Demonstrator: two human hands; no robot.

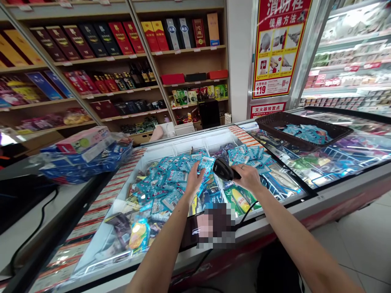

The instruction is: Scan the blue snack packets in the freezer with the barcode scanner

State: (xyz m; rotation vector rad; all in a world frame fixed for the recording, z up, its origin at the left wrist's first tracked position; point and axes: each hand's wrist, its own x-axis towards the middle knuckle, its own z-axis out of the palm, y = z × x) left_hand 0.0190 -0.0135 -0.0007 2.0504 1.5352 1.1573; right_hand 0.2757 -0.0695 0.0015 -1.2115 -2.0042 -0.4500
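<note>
My right hand (249, 178) is closed round a black barcode scanner (224, 170), its head aimed left over the open chest freezer (171, 146). My left hand (195, 178) grips a small blue ice-cream packet (207, 163) just in front of the scanner head. Below both hands lies a heap of similar blue packets (166, 181) inside the freezer. The scanner's cable (248, 211) hangs down toward the freezer's front edge.
A black basket (281, 120) with more blue packets rests on the closed freezer lid at right. A stack of wrapped boxes (87, 152) sits on the counter at left. Shelves of boxed bottles (100, 40) fill the back wall. A refrigerated case (351, 61) stands at far right.
</note>
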